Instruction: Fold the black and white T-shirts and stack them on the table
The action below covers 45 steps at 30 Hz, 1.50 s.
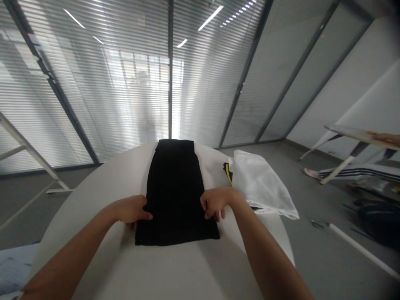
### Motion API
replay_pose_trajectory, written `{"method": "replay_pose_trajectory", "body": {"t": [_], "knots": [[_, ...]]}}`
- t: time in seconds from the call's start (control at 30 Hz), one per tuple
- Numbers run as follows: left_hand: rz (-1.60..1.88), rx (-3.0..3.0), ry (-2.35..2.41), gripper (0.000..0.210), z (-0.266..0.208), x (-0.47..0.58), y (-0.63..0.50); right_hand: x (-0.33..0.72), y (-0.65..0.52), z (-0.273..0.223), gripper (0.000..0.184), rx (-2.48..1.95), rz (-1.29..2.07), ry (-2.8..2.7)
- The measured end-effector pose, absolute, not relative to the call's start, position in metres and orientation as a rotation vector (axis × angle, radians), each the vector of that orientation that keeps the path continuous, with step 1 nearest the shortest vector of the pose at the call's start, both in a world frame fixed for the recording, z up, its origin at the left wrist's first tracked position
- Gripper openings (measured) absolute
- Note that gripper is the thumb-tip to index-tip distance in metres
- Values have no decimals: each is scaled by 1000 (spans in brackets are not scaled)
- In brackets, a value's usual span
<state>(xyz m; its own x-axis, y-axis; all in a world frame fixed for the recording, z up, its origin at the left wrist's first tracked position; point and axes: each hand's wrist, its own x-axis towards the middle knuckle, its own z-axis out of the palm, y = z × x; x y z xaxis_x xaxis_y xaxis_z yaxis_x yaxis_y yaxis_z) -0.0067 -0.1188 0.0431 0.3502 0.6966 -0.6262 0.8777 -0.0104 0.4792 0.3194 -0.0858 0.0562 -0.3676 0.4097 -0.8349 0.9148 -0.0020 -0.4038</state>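
Observation:
A black folded garment [175,187] lies flat and lengthwise on a round white table [103,183]; its exact kind does not show. My left hand [133,209] grips its left edge near the front, thumb on top and the other fingers mostly hidden at the side. Across from it, my right hand [216,201] pinches the right edge between thumb and fingers. The garment's near end spreads a little wider than its far end and rests close to my body.
White cloth [261,179] lies at the table's right, partly overhanging the edge, beside a black-and-yellow piece [228,173]. A white frame [31,154] stands left. At right are another table [359,135], a person's striped trouser leg [359,171] and a white pole [362,250].

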Motion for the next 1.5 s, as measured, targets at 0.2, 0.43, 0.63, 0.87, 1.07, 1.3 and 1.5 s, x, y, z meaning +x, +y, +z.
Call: {"method": "replay_pose_trajectory", "body": {"t": [0.2, 0.43, 0.63, 0.87, 1.07, 1.3, 1.5], "knots": [[-221, 1633, 1387, 58, 46, -17, -111, 329, -76, 60, 37, 1689, -1318, 1893], [-235, 1691, 1355, 48, 39, -18, -108, 324, -78, 51, 40, 1682, -1200, 1973], [-331, 1581, 1255, 61, 45, -32, -105, 333, -76, 60, 28, 1619, -1359, 1897], [-288, 1616, 1390, 61, 33, -28, -102, 325, -70, 45, 23, 1660, -1019, 2114], [-209, 1589, 1440, 67, 41, -24, -102, 323, -75, 54, 26, 1595, -1121, 1981], [-81, 1649, 1525, 61, 27, -26, -93, 325, -70, 44, 16, 1602, -957, 2136], [-247, 1532, 1411, 69, 37, -28, -99, 324, -71, 48, 23, 1483, -1170, 1987]]}}
